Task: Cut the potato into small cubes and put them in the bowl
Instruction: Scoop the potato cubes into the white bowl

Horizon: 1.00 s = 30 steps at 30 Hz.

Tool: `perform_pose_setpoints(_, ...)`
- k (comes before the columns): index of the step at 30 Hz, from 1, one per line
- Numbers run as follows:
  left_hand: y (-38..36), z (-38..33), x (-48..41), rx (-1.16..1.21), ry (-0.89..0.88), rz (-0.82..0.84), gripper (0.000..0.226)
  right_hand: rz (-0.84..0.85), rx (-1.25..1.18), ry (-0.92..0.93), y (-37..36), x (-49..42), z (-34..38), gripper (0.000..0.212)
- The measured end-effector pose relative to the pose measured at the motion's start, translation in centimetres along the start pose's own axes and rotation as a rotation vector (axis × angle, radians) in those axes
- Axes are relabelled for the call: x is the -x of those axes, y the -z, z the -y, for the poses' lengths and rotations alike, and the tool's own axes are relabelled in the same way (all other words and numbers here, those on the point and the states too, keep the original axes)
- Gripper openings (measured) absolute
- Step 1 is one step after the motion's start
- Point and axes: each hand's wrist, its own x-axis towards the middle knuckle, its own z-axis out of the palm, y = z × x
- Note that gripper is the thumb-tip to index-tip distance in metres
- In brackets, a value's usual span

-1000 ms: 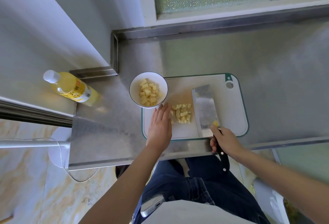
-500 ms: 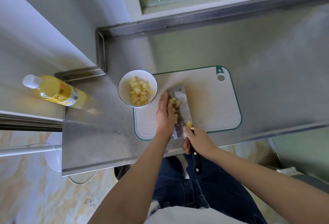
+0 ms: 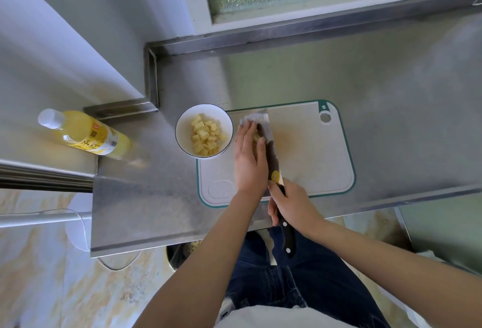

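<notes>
Pale yellow potato cubes (image 3: 257, 136) on cleaver (image 3: 271, 151), more heaped in white bowl (image 3: 179, 129)

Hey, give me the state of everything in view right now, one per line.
bowl: upright, partly filled with potato cubes
cleaver: held by right hand, loose cubes on its blade
left hand: fingers straight, pressing loose cubes against the blade
cutting board: flat on the counter
bottle: capped

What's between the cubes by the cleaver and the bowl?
Only the left hand, pressed flat against the cubes on the cleaver blade; it lies on their bowl side. Nothing else shows between cubes and bowl, which sits just left of the hand at the board corner.
</notes>
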Motion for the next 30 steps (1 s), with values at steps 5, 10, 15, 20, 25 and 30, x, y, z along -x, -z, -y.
perform_pose_setpoints(5, 2.1, -1.8, -3.2, -0.079, -0.123, -0.117, 0.04, 0.015, 0.028, 0.103, -0.5, -1.3, 3.7, 0.03)
perform_pose_setpoints(10, 4.5, -1.2, -5.7, -0.161, -0.087, -0.249, 0.03, 0.076, 0.053, 0.13, -2.1, -3.3, 6.6, 0.027)
perform_pose_setpoints(15, 5.8, -0.1, -7.1, -0.216, -0.089, -0.252, 0.023, 0.106, 0.049, 0.103, -2.7, -4.2, 7.1, 0.032)
perform_pose_setpoints(20, 6.8, 1.4, -7.1, -0.27, -0.078, -0.228, 0.017, 0.091, 0.051, 0.056, -2.9, -4.4, 6.4, 0.035)
perform_pose_setpoints(25, 7.4, 2.6, -6.9, -0.386, -0.004, -0.223, 0.023, 0.09, 0.091, 0.048, -2.2, -4.0, 5.8, 0.034)
perform_pose_setpoints(30, 7.8, 1.7, -6.0, -0.397, -0.076, -0.172, 0.046, 0.081, 0.112, 0.049, -0.4, -3.7, 5.6, 0.034)
